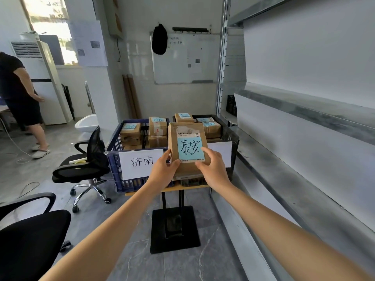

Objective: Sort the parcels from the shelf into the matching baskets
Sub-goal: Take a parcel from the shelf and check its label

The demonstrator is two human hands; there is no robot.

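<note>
Grey metal shelf is running along the right. Blue basket tagged 济南 and black basket are sitting side by side on a small tabletop. Brown cardboard parcel, blue 泰安 sticker, is hovering over its front edge, with left hand and right hand pinching the lower corners.

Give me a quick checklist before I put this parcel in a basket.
1. Grip: left hand and right hand both hold the parcel: ok.
2. Its blue note is legible, reads 泰安: ok.
3. Match, blue basket: not ok, it is labelled 济南.
4. Match, black basket: cannot tell, the parcel covers most of its label.
5. Free room in the black basket: cannot tell.
</note>
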